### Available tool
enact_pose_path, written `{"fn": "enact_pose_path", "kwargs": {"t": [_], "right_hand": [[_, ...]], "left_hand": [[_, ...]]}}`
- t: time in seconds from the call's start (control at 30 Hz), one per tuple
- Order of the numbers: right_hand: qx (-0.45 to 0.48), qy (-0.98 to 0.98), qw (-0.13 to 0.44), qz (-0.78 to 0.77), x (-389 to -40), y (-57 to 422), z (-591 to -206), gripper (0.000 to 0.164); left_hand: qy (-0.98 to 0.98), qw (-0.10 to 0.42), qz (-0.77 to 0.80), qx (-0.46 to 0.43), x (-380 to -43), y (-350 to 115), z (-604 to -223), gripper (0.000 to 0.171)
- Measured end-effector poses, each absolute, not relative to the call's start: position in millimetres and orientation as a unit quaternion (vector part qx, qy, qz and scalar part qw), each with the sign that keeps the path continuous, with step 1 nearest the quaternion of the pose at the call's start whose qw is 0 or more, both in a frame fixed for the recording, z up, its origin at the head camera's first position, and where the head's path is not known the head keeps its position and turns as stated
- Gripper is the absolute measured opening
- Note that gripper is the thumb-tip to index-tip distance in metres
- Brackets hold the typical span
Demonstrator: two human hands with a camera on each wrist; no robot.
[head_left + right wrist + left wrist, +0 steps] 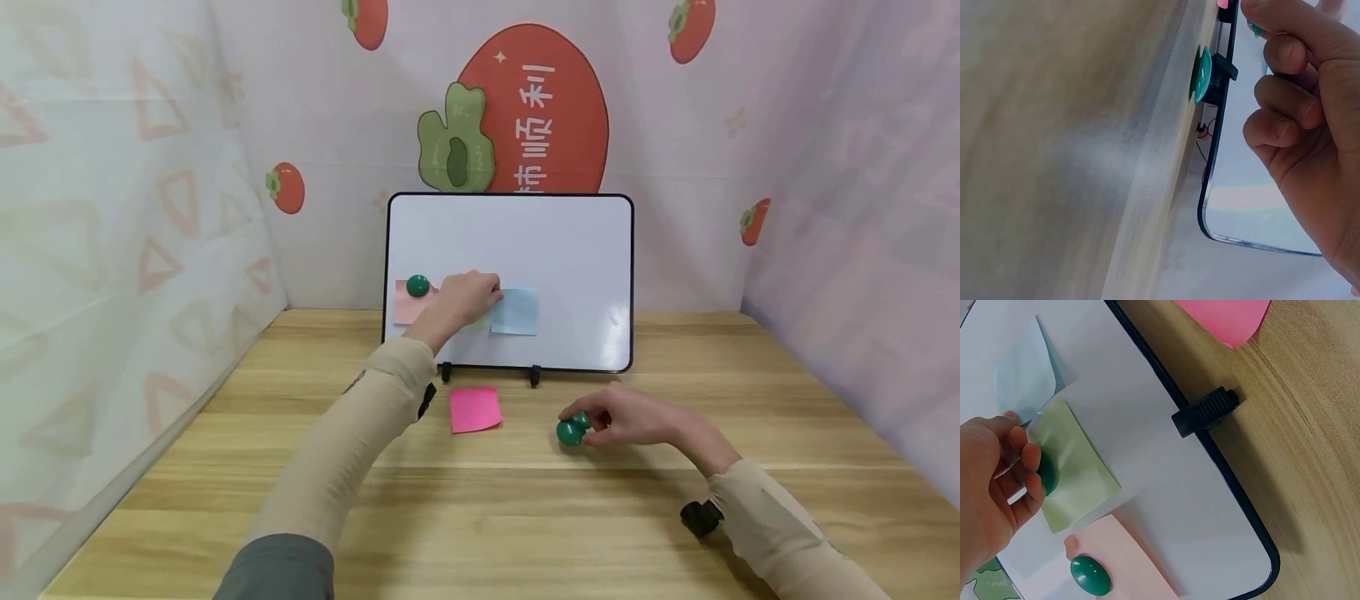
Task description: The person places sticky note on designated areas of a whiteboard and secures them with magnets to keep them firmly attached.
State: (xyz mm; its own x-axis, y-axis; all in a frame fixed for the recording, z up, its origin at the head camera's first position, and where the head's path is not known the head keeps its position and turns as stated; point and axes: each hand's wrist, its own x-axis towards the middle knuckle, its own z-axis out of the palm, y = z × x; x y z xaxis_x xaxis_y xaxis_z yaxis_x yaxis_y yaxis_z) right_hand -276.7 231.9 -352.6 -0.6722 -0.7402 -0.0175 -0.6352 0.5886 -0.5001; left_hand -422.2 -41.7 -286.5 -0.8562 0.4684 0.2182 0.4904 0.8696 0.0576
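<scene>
At the whiteboard (573,267), my left hand (468,297) pinches the lower left corner of a blue sticky note (517,312). The curled fingers of that hand partly cover a green magnet (1049,472) on a green sticky note (1075,465). Low over the table, my right hand (630,415) pinches a green magnet (1255,29) at its fingertips, mostly hidden by the fingers in the right wrist view. A further green magnet (1202,75) lies on the table just by this hand.
A pale pink sticky note (405,311) with a green magnet (417,286) on it is at the board's left. On the wooden table (480,517) lies a bright pink sticky note (476,410). Black clip feet (1207,411) support the board's lower edge.
</scene>
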Motion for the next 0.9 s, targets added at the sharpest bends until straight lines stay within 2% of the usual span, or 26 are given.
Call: {"fn": "enact_pose_path", "kwargs": {"t": [0.23,0.63,0.9], "right_hand": [[-0.419,0.876,0.018,-0.239,-288.1,226.2,-351.1,0.035],[-0.422,0.877,-0.073,-0.218,-303.3,211.0,-338.8,0.037],[-0.398,0.888,-0.103,-0.206,-319.9,200.7,-331.2,0.037]], "left_hand": [[-0.961,0.107,-0.038,-0.251,-421.7,-40.3,-286.1,0.026],[-0.958,0.117,-0.054,-0.255,-414.9,-41.1,-284.9,0.024],[-0.956,0.146,-0.047,-0.249,-413.2,-41.5,-287.4,0.022]]}}
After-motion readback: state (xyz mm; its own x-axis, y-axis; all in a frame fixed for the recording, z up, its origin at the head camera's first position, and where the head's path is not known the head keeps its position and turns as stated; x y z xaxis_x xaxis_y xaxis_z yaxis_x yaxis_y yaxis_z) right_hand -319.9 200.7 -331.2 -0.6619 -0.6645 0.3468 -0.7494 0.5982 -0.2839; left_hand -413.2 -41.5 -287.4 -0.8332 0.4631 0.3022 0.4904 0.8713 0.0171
